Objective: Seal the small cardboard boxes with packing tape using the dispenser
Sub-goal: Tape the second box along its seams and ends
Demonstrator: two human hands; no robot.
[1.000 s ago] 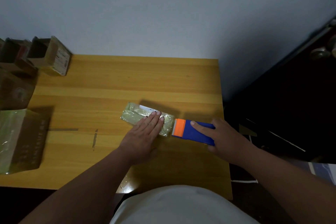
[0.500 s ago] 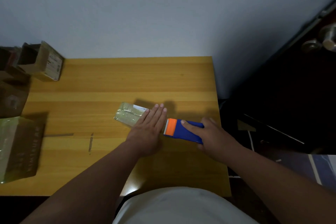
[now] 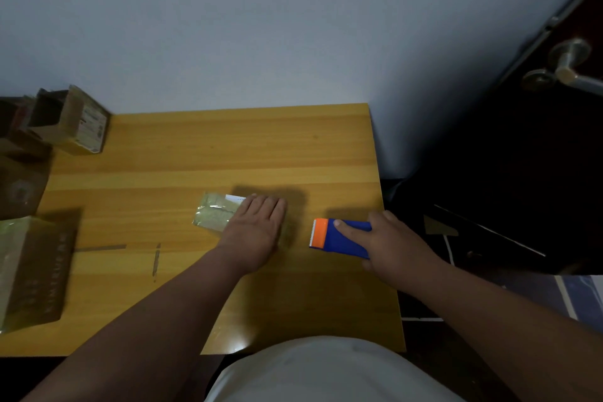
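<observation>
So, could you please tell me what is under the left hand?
The left hand lies flat on a small taped box on the table. The box's right part is covered by it.

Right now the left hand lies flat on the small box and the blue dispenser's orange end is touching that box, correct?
Not quite. In the head view the left hand lies flat on the small box, but the dispenser, gripped by the right hand, sits apart from it, bare table between them.

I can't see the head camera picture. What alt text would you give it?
A person's left hand presses flat on a small tape-wrapped cardboard box on a wooden table, while the right hand grips a blue and orange tape dispenser just clear of it. More boxes sit at the table's left edge.
</observation>
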